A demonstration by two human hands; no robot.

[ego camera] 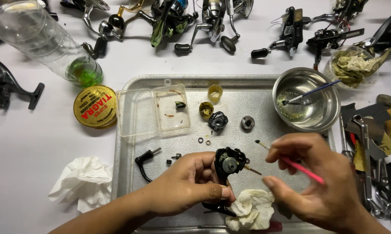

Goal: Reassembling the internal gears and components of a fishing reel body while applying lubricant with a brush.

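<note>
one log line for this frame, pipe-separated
left hand: grips black reel body | right hand: holds pink-handled brush, tip near reel | under: metal tray | nearby: crumpled tissue, steel bowl

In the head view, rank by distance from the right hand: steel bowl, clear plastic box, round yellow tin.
From the right hand, nearest first:
1. Steel bowl, just above it on the tray's right end.
2. Clear plastic box, lying open at the tray's upper left.
3. Round yellow tin, off the tray, farther left.
</note>
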